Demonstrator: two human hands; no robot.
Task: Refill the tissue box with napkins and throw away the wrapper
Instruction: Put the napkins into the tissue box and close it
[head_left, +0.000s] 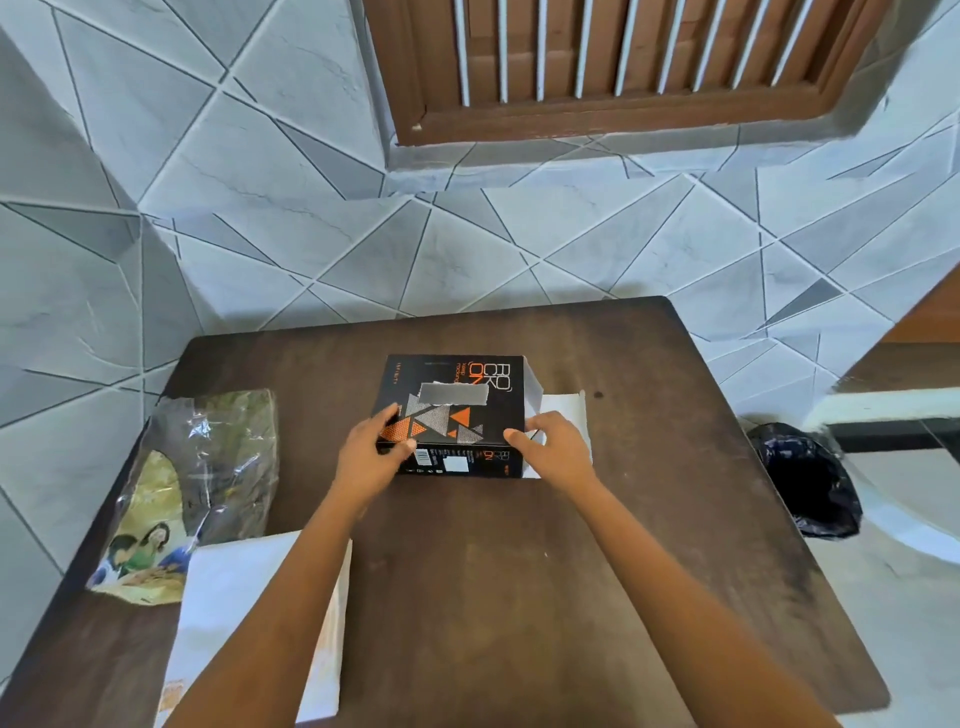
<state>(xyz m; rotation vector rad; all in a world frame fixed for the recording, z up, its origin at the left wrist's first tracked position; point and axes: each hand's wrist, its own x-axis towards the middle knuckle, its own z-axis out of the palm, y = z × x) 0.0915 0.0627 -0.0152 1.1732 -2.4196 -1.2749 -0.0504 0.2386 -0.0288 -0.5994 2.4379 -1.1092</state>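
A black tissue box (451, 384) with orange and grey triangles lies flat at the middle of the dark wooden table (519, 582). Its right end is open, with white flaps (563, 405) spread out. My left hand (370, 458) grips the box's near left corner, fingers on top and thumb on the front face. At the near right corner, my right hand (557, 448) has its thumb on the box edge and its fingers curled over the white flap. A white stack of napkins (249, 613) lies at the table's near left. The crumpled clear printed wrapper (208, 467) sits beside it at the left edge.
A black bin bag (804, 480) stands on the floor just past the table's right edge. A tiled wall rises behind the table, with a wooden window above. Bare tabletop lies between my arms and to the right.
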